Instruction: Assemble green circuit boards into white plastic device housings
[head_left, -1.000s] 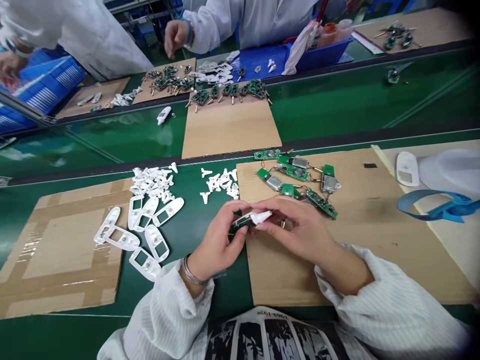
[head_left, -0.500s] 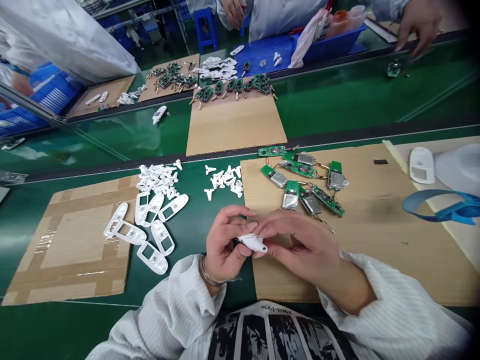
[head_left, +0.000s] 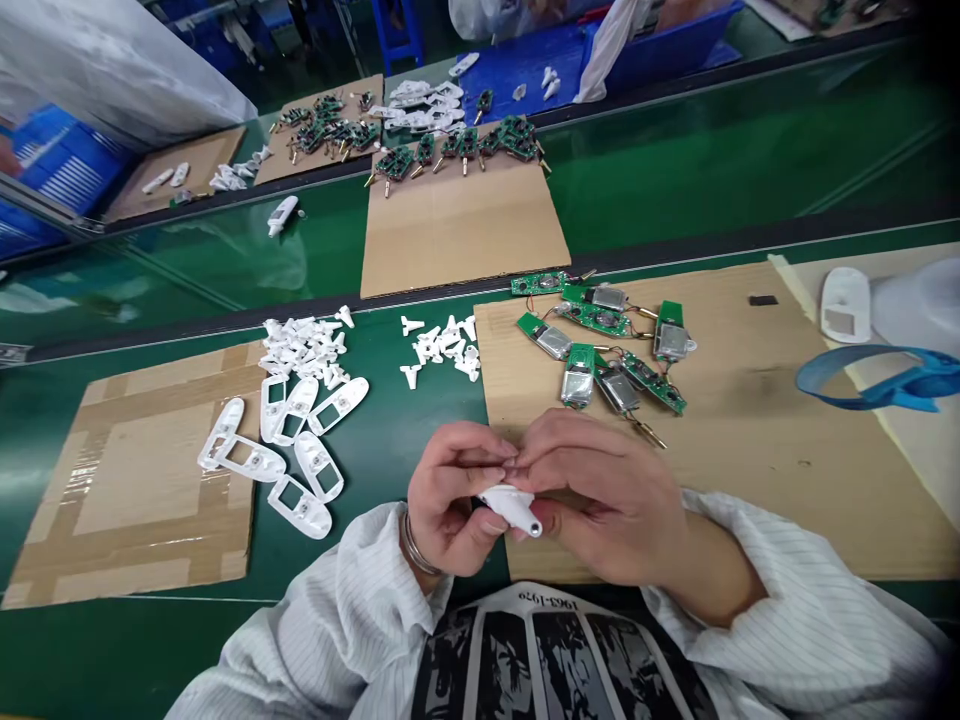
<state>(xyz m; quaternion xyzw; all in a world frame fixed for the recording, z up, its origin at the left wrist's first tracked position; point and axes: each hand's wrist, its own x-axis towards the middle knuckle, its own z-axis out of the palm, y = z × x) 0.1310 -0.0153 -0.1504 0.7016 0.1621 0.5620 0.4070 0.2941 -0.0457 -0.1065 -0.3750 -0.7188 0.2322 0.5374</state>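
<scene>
My left hand and my right hand meet in front of my body, both closed on one white thermometer casing. Its narrow tip, with a dark round end, points down toward me. Fingers of both hands cover the rest of the casing. Left of my hands lie several white casing halves with rectangular windows. Beyond them is a heap of small white tip pieces, and a smaller group of tip pieces sits nearer the middle. Green circuit boards with silver parts and brass probes lie just beyond my right hand.
Cardboard sheets lie left, right and ahead. More boards rest on the far sheet. A blue strap and another white casing piece are at the right. One white casing lies on the green strip.
The casing in my hands has tilted, so more of its tip shows, pointing lower. My fingers have shifted slightly around it. The view has moved a little, and the co-worker's hands opposite have left it.
</scene>
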